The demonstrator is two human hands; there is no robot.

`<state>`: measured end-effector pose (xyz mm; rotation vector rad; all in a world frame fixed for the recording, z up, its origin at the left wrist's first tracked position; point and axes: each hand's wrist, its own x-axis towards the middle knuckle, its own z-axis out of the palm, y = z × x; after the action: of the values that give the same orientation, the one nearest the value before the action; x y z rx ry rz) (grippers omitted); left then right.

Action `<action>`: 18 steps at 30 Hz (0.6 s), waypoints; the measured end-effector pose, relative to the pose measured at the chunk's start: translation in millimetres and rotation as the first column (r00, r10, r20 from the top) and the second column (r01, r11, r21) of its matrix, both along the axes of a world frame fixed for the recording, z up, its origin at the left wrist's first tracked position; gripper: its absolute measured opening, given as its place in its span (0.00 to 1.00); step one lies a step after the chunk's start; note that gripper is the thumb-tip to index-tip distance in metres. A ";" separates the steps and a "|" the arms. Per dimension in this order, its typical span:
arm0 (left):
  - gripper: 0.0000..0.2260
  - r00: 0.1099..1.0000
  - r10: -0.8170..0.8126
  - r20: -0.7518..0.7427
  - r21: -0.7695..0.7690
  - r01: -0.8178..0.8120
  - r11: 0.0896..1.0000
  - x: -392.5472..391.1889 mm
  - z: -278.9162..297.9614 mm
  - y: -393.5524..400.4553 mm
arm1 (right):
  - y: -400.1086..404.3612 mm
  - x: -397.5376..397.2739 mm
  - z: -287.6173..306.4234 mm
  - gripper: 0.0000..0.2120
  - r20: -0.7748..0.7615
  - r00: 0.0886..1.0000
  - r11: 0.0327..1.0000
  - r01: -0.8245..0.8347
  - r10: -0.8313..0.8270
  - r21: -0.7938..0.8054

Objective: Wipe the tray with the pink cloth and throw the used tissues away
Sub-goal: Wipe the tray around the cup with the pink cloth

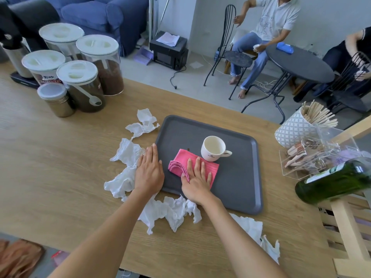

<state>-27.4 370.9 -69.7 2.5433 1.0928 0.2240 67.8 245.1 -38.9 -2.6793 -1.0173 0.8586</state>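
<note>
Blue sofa [104, 19], round blk table [297, 65], wire chairs [230, 47], pale floor [200, 93], daylight

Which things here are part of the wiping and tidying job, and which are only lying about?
Part of the job: tray, pink cloth under the right hand, left hand at the tray's edge, crumpled tissues.

Only lying about: white cup on the tray, lidded jars, green bottle, holder of wooden sticks.

— What sort of place is this?
— A home living space: a blue upholstered armchair [104, 19], a black microwave [170, 55] on the floor, lidded clear food jars [100, 65] on the wooden worktop [50, 157], and a round dark café table [299, 65].
</note>
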 end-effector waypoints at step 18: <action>0.25 1.000 -0.001 -0.003 -0.008 0.001 1.000 0.0 1.9 0.5 | 50.0 3.0 1.8 0.29 -0.048 0.986 0.983 0.164 -0.161 0.086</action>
<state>-27.4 371.5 -67.8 2.5381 1.0918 0.2157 70.8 295.1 -37.1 -2.6146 -0.7954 0.8110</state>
